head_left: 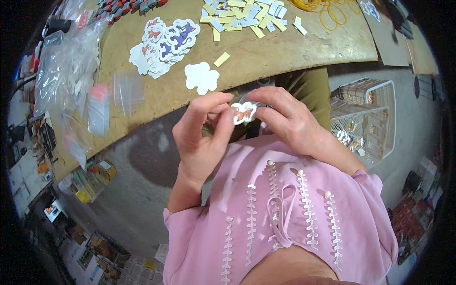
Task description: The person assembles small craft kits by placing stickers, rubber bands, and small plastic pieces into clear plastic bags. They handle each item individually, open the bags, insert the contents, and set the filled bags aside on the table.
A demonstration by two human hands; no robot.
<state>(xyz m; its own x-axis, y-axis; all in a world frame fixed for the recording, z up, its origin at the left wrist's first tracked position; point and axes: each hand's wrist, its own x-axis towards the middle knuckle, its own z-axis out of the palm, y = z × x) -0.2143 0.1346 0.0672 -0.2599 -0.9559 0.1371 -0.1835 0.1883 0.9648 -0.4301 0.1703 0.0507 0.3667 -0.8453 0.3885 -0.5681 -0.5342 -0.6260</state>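
Note:
In front of my chest, just off the table's near edge, both hands are raised around a small white-edged cut-out (pixel 244 113) printed with an orange cartoon figure. My left hand (pixel 204 126) pinches its left side between thumb and fingers. At its right side, the fingers of my right hand (pixel 285 111) close on it. Part of the piece is hidden behind my fingertips. On the table nearest my left hand lies a blank white cut-out (pixel 202 78), with a loose yellow strip (pixel 222 59) beside it. Farther left is a pile of cut-outs (pixel 164 47) with orange and purple figures.
Yellow and pale blue strips (pixel 247 16) lie heaped at the table's far side, near yellow rubber bands (pixel 327 9). Clear plastic bags (pixel 71 66) cover the table's left end. A plastic basket (pixel 368 118) with small pieces stands at my right, below table height.

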